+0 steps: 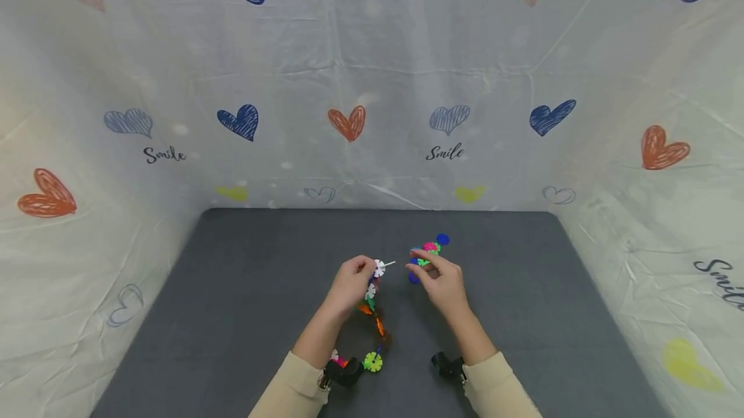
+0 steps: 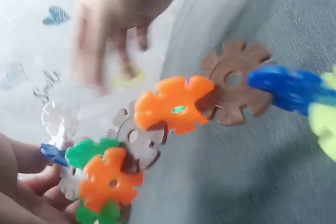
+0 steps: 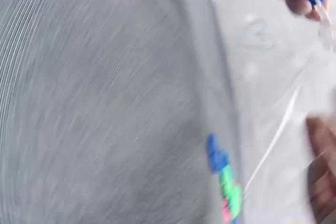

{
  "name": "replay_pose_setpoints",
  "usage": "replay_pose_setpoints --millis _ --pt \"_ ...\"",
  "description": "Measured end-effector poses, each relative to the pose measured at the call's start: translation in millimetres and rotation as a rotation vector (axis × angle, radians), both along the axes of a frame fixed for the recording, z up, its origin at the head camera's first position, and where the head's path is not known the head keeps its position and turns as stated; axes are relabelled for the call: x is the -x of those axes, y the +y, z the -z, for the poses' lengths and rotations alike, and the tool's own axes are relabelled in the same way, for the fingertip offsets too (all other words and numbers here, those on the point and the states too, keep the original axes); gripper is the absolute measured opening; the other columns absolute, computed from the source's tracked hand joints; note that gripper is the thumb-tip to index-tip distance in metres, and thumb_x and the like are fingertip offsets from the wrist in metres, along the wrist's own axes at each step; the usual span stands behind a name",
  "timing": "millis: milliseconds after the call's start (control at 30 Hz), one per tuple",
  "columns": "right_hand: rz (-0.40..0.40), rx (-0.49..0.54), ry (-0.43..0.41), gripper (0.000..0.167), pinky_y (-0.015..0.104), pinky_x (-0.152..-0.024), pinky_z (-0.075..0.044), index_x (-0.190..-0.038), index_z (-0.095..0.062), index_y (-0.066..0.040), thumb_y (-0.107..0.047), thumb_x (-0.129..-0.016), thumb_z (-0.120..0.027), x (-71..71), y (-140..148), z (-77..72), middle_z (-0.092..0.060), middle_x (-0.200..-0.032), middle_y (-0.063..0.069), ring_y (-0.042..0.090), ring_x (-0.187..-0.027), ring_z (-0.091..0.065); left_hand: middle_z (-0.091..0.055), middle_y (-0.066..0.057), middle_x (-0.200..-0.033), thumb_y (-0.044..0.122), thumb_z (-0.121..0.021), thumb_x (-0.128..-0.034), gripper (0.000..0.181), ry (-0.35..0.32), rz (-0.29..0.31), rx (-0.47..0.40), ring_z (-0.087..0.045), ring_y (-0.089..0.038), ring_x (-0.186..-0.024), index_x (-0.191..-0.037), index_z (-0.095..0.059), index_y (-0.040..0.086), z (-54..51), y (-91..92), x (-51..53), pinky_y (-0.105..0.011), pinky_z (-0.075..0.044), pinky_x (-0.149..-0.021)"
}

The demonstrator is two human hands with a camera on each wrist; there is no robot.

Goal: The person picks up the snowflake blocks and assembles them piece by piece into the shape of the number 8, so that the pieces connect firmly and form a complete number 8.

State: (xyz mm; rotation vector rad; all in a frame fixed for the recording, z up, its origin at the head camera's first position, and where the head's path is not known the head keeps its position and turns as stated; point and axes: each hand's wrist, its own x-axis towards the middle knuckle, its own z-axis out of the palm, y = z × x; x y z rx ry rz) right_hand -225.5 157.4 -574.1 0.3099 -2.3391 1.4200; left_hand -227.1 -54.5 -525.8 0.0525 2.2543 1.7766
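My left hand [image 1: 351, 281] pinches the upper end of a chain of interlocking flower-shaped plastic discs, near a white disc [image 1: 380, 268]. The chain hangs down past an orange disc [image 2: 175, 104], a brown disc [image 2: 236, 82] and a blue disc [image 2: 286, 87] to a yellow-green disc [image 1: 372, 362]. My right hand [image 1: 446, 283] is held to the right of the white disc, thumb and forefinger apart, with nothing seen between them; it is blurred in both wrist views. Behind its fingers lies a group of blue, green and pink discs [image 1: 431, 247], partly hidden.
A dark grey cloth covers the table [image 1: 244, 314]. A pale curtain [image 1: 389, 37] printed with hearts stands behind and at both sides. Black wrist cameras sit under both forearms, and the left one [image 1: 345, 373] covers part of the chain's lower end.
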Motion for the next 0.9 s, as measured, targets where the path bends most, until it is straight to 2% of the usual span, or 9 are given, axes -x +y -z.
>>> replay_pose_setpoints --millis 67,133,233,433,533,600,667,800,900 --pt "0.092 -0.091 -0.162 0.029 0.025 -0.062 -0.054 -0.114 -0.076 -0.011 -0.019 -0.086 -0.081 4.1 3 11.1 -0.077 -0.101 0.004 0.011 -0.072 -0.069 -0.066 -0.017 -0.093 0.022 -0.049 -0.1081 0.024 -0.004 -0.043 -0.011 -0.061 -0.019 -0.073 -0.112 -0.063 0.002 4.9 -3.5 3.2 -0.030 -0.049 -0.063" --pt "0.144 -0.210 -0.287 0.029 0.028 -0.063 -0.052 -0.113 -0.077 -0.014 -0.025 -0.086 -0.082 7.1 4 22.1 -0.076 -0.096 0.000 0.010 -0.072 -0.065 -0.066 -0.020 -0.099 0.023 -0.049 -0.1080 0.025 0.002 -0.061 -0.007 -0.062 -0.019 -0.076 -0.117 -0.062 0.003 8.7 -5.9 5.5 -0.030 -0.049 -0.064" --pt "0.162 -0.336 -0.376 0.034 0.036 -0.067 -0.052 -0.115 -0.077 -0.017 -0.028 -0.084 -0.084 9.9 3 34.0 -0.071 -0.092 0.000 0.014 -0.077 -0.063 -0.066 -0.024 -0.106 0.027 -0.052 -0.1069 0.029 -0.006 -0.050 -0.021 -0.064 -0.022 -0.082 -0.120 -0.063 0.004 10.6 -7.2 7.0 -0.030 -0.050 -0.067" --pt "0.170 -0.349 -0.442 0.033 0.046 -0.079 -0.054 -0.113 -0.076 -0.014 -0.024 -0.083 -0.085 11.6 1 34.3 -0.066 -0.095 0.004 0.022 -0.090 -0.064 -0.064 -0.024 -0.102 0.034 -0.061 -0.1020 0.034 0.005 0.002 0.005 -0.057 -0.021 -0.078 -0.109 -0.068 0.001 9.9 -5.8 6.9 -0.030 -0.046 -0.066" --pt "0.169 -0.347 -0.472 0.021 0.047 -0.081 -0.052 -0.096 -0.075 -0.014 -0.023 -0.081 -0.086 11.4 1 32.1 -0.066 -0.095 0.003 0.023 -0.089 -0.063 -0.061 -0.018 -0.090 0.031 -0.062 -0.1015 0.032 0.033 0.022 0.036 -0.050 -0.019 -0.073 -0.101 -0.068 0.000 9.6 -6.2 6.6 -0.031 -0.042 -0.064" --pt "0.171 -0.342 -0.480 0.021 0.047 -0.082 -0.051 -0.089 -0.071 -0.013 -0.022 -0.080 -0.087 10.9 1 31.3 -0.065 -0.097 0.004 0.024 -0.090 -0.062 -0.059 -0.015 -0.086 0.031 -0.062 -0.1018 0.030 0.066 0.039 0.059 -0.050 -0.019 -0.071 -0.100 -0.068 0.002 9.7 -7.3 7.1 -0.031 -0.042 -0.063" --pt "0.178 -0.333 -0.486 0.024 0.046 -0.083 -0.051 -0.089 -0.069 -0.013 -0.022 -0.079 -0.088 10.3 1 30.7 -0.063 -0.098 0.006 0.025 -0.091 -0.061 -0.058 -0.010 -0.084 0.034 -0.061 -0.1019 0.031 0.107 0.058 0.095 -0.050 -0.018 -0.071 -0.102 -0.068 0.005 10.0 -8.6 8.2 -0.030 -0.042 -0.062" --pt "0.181 -0.335 -0.491 0.032 0.046 -0.084 -0.051 -0.098 -0.069 -0.009 -0.022 -0.077 -0.089 9.1 3 28.7 -0.061 -0.097 0.008 0.025 -0.091 -0.060 -0.062 -0.010 -0.090 0.039 -0.059 -0.1024 0.031 0.211 0.101 0.162 -0.052 -0.019 -0.073 -0.113 -0.068 0.011 6.2 -10.2 9.8 -0.031 -0.044 -0.062" --pt "0.177 -0.353 -0.499 0.030 0.044 -0.077 -0.050 -0.092 -0.068 -0.010 -0.024 -0.077 -0.090 7.6 4 26.3 -0.061 -0.090 0.005 0.022 -0.083 -0.058 -0.065 -0.011 -0.097 0.039 -0.058 -0.1030 0.032 0.244 0.126 0.184 -0.054 -0.018 -0.075 -0.121 -0.067 0.014 1.3 -10.6 8.9 -0.032 -0.046 -0.064"
